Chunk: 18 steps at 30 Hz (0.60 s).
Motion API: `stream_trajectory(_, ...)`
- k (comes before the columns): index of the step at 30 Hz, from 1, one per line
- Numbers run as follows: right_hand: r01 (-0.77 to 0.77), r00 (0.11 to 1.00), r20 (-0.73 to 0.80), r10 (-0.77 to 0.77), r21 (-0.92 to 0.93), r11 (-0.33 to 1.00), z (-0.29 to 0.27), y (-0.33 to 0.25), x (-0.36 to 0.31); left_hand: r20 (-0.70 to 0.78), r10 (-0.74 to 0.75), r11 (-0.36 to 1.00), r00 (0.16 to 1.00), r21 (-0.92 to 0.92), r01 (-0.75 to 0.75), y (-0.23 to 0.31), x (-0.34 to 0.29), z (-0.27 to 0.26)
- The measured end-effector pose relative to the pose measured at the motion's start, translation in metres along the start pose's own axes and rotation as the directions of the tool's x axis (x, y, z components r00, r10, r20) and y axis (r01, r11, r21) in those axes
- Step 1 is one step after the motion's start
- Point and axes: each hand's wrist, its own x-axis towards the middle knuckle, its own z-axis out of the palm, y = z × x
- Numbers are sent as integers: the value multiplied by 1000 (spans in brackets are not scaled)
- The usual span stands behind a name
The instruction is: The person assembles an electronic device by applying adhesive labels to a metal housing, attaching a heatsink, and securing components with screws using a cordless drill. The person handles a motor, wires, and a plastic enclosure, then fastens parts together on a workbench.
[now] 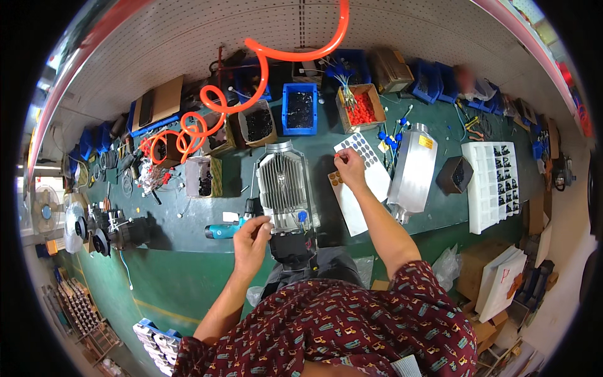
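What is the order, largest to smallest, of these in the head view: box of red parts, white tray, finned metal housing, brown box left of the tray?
1. Finned metal housing and white tray: too alike to rank
2. Box of red parts
3. Brown box

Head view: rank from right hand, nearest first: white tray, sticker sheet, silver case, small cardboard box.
1. Sticker sheet, at the right hand
2. Silver case, right of the sheet
3. Small cardboard box, right of the case
4. White tray, farthest right

The right hand (352, 168) is over a sticker sheet (362, 147), the left hand (251, 244) by a finned housing (281, 182).
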Motion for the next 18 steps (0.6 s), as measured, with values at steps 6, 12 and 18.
stream_trajectory(6, -39, 959, 280, -43, 282, 959, -30, -144, -77, 188, 10, 987, 982, -161, 21, 39, 48, 37)
stream_trajectory(12, 279, 903, 293, -314, 158, 947, -24, -188, -120, 353, 6, 966, 935, -245, 86, 30, 59, 41)
stream_trajectory(18, 115, 872, 423, -245, 311, 944, -11, -187, -130, 335, -67, 916, 940, -352, 191, 7, 47, 19)
